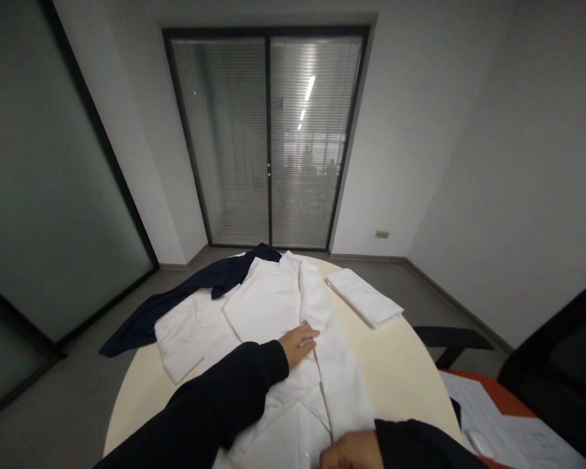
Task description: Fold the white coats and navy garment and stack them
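Head view: white garment (268,296) is being supported on the round table (395,371), spread from the far edge, through the middle, to the near edge. Long axis is being carried roughly away from the wearer, across the tabletop; the long white sleeve (342,365) is being laid along the same line, its near end being angled a bit toward the table's right side.

Cloth at about table centre is being touched by the left hand (300,344), palm down, fingers extended and lying close to each other, nothing seen being pinched. Sleeve's near end, at the near edge of the table, is being met by the right hand (351,449). That hand is being cut off by the frame (finger closure can't be told, so no grip is being claimed). By position, the sleeve's near end is being reached more closely by the right hand, while the mid-length seam is being covered from the left.

Navy garment (176,296) is being draped over the table's far left edge, against the white cloth. Folded white cloth (364,296) is being kept apart at the table's far right. Papers (508,417) are being held up by the orange chair seat (505,396), just off the table's right side.
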The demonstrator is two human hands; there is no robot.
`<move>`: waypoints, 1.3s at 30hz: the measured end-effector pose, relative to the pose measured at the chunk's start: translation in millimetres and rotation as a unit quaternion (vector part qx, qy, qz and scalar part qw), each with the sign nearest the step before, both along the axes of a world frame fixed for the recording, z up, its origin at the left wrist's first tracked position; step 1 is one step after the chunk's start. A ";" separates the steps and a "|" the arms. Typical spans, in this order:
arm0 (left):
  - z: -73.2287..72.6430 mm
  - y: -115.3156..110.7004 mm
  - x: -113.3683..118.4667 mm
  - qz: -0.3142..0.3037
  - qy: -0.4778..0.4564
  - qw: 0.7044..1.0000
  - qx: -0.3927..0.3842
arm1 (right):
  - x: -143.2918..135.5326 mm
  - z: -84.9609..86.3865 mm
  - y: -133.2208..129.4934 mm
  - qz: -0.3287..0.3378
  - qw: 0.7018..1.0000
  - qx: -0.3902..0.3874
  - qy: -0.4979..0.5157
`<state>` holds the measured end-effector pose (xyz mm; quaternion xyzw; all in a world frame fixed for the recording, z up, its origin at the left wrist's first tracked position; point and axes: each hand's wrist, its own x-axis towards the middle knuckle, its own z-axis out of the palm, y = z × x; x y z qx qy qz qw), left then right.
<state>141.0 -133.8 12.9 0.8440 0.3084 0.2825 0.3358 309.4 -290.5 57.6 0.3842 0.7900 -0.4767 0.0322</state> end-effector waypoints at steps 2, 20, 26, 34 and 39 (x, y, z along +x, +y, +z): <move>-0.9 2.1 1.1 0.006 -0.052 0.998 -0.037 | 11.5 9.7 17.6 -0.060 0.998 0.020 0.024; 28.3 28.0 -13.4 0.203 -0.059 0.925 -0.317 | 35.3 -6.2 72.4 -0.121 0.930 0.321 -0.132; 61.7 46.5 -96.2 0.376 0.011 0.926 -0.004 | 24.6 8.5 94.3 -0.112 0.932 0.316 -0.142; 64.6 69.6 -174.0 0.494 0.172 0.849 -0.068 | 0.0 -10.9 108.0 -0.108 0.917 0.368 -0.107; 62.1 73.2 -176.8 0.480 0.127 0.865 -0.073 | 1.7 -33.9 106.5 -0.107 0.911 0.386 -0.100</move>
